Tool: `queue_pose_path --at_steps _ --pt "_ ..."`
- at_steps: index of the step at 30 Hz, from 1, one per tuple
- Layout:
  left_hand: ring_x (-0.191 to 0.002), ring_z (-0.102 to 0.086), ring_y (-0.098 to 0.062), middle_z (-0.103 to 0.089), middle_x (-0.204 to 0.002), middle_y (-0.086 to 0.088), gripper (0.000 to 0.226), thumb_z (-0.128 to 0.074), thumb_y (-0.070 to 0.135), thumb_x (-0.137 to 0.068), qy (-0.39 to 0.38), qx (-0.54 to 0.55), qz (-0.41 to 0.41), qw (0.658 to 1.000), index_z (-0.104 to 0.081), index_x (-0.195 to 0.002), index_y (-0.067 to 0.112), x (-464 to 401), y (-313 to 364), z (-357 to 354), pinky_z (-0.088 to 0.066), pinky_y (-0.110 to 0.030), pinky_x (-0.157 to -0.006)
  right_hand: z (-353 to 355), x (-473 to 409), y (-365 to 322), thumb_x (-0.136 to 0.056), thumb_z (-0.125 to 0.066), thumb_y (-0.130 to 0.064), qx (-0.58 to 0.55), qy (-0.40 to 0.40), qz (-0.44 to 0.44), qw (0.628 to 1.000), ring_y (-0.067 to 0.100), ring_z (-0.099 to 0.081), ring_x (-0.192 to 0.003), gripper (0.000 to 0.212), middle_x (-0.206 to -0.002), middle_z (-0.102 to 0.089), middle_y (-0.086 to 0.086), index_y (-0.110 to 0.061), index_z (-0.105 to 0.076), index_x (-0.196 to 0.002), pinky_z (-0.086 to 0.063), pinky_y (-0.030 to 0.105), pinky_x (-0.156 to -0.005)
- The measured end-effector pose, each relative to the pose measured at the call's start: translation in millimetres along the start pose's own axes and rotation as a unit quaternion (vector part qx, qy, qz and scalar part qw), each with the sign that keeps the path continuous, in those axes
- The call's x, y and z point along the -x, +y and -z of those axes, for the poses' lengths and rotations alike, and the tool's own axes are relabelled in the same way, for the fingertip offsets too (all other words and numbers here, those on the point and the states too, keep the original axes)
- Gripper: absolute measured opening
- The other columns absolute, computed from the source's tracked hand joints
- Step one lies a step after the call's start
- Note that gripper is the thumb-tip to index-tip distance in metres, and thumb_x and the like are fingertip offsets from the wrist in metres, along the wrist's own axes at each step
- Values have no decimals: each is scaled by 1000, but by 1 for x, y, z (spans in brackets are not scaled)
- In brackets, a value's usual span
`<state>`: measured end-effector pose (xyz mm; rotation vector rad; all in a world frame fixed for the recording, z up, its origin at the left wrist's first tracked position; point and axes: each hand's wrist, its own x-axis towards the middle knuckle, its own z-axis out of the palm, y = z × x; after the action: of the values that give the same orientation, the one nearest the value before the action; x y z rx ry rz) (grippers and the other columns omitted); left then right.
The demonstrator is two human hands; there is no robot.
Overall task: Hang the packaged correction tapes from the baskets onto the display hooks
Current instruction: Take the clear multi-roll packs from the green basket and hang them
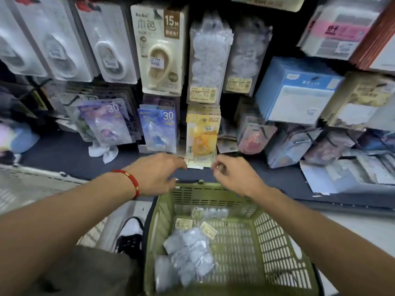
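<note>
Both hands at frame centre, above the far rim of the green basket (213, 242). Left hand (158, 174): fingers loosely spread, tips at the lower edge of the yellow pack (202, 133), nothing clearly gripped. Right hand (233, 175): fingers curled in; can't tell whether it pinches anything. Yellow pack hangs in the lower row, centre, blue "30" pack (158, 129) just left of it. Clear packs (188, 257) lie heaped in the basket, lower centre. Beige "15M" tape (161, 50) hangs upper centre. Red bracelet (130, 178) on left wrist.
</note>
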<state>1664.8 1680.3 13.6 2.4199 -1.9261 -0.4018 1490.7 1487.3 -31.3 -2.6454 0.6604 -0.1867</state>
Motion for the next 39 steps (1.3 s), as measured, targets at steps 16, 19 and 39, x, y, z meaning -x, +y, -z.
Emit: queue_pose_path --at_steps 16,19,39 --pt "-157 23 -45 -8 -174 -21 55 -38 41 -105 -194 -230 131 945 -47 -153 15 87 66 -201 24 -70 -118 -252 105 -22 -96 -68 -28 -37 -416 -57 907 36 -41 -139 73 -159 -34 12 -16 -33 -159 -43 47 -113" --pt "-161 9 -42 -18 -173 -18 65 -30 49 -109 -273 -308 101 906 -33 -162 12 75 73 -212 23 -72 -117 -265 113 -8 -97 -63 -32 35 -405 -50 912 36 -35 -145 80 -162 -26 14 -16 -21 -163 -40 50 -116" --pt "-90 -63 -38 -62 -102 -7 32 -63 2 -91 191 182 270 926 -44 -110 19 76 99 -153 -50 -45 -70 -164 122 57 -103 -60 -17 -563 -165 -333 738 26 -69 -101 22 -115 -71 11 -11 -68 -123 -59 40 -88"
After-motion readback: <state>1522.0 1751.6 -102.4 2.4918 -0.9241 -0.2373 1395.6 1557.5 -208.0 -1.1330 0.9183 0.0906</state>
